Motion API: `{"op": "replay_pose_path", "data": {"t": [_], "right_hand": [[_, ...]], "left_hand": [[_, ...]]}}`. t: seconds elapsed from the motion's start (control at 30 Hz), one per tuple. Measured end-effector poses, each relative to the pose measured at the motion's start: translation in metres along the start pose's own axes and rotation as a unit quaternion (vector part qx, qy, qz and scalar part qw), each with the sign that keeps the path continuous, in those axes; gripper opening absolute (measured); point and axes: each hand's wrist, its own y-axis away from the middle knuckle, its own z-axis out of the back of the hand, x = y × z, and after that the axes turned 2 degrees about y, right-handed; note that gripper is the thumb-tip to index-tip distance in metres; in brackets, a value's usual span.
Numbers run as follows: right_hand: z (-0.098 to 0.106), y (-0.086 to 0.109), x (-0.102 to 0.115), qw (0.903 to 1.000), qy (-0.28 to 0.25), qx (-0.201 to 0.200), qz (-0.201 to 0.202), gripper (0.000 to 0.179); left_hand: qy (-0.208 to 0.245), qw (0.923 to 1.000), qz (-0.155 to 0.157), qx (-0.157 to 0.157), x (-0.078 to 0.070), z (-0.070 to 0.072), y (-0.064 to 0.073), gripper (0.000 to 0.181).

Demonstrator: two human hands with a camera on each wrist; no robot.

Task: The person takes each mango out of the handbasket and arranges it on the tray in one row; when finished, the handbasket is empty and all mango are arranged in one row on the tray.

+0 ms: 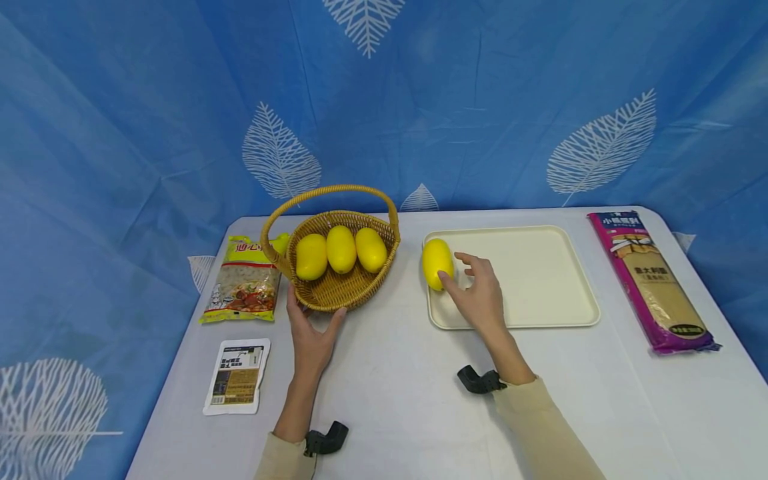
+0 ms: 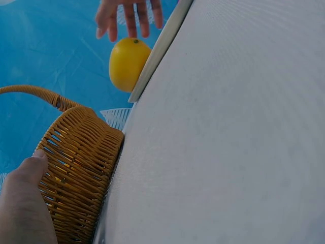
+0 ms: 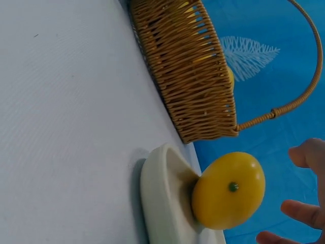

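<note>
A brown wicker basket (image 1: 336, 300) with a tall hoop handle stands at the left of the table with three smooth yellow mango-like fruits (image 1: 341, 249) in it. My left hand (image 1: 312, 340) holds its near side, thumb (image 2: 34, 165) against the woven wall and the other fingers partly hidden at the left. One more yellow fruit (image 1: 437, 264), a small green stem spot on its end, lies at the left edge of the cream tray (image 1: 540, 280). Beside that fruit my right hand (image 1: 482, 293) is spread, its fingers (image 3: 304, 213) apart from the fruit in the right wrist view.
Left of the basket lies a yellow-edged food bag (image 1: 245, 280), and nearer is a white flat pouch (image 1: 237, 377). A long purple noodle pack (image 1: 654, 283) lies right of the tray. Behind the white table (image 1: 390, 400) hangs a blue leaf-print cloth (image 1: 468, 133).
</note>
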Motion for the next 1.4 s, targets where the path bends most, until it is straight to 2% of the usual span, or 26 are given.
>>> {"op": "replay_pose_path", "data": {"t": [0.2,0.43,0.53,0.67,0.77,0.9,1.17,1.4], "right_hand": [[0.003,0.001,0.011,0.9993,-0.004,-0.019,0.033,0.054],[0.004,-0.003,0.041,0.9934,-0.014,0.003,0.113,0.056],[-0.001,-0.009,0.056,0.9865,-0.021,0.022,0.161,0.058],[-0.013,-0.018,0.072,0.9725,-0.026,0.059,0.224,0.061],[-0.024,-0.024,0.082,0.9631,-0.020,0.093,0.252,0.065],[-0.037,-0.030,0.089,0.9560,-0.006,0.131,0.262,0.069],[-0.054,-0.043,0.088,0.9490,0.022,0.172,0.264,0.074],[-0.068,-0.058,0.083,0.9384,0.053,0.204,0.274,0.076]], "left_hand": [[-0.001,1.0000,0.009,0.001,0.000,0.001,0.000,0.098],[-0.003,1.0000,0.008,-0.001,-0.001,0.001,0.000,0.098],[-0.001,1.0000,0.007,-0.005,0.013,-0.001,-0.001,0.100],[-0.006,0.9999,0.007,-0.010,0.035,-0.002,-0.003,0.104],[-0.011,0.9999,0.005,-0.010,0.040,-0.002,-0.003,0.105],[-0.014,0.9999,-0.005,-0.007,0.041,-0.002,-0.002,0.105],[-0.014,0.9996,-0.024,-0.008,0.044,-0.001,-0.003,0.103],[-0.022,0.9997,-0.010,-0.005,0.041,-0.001,-0.002,0.105]]}}
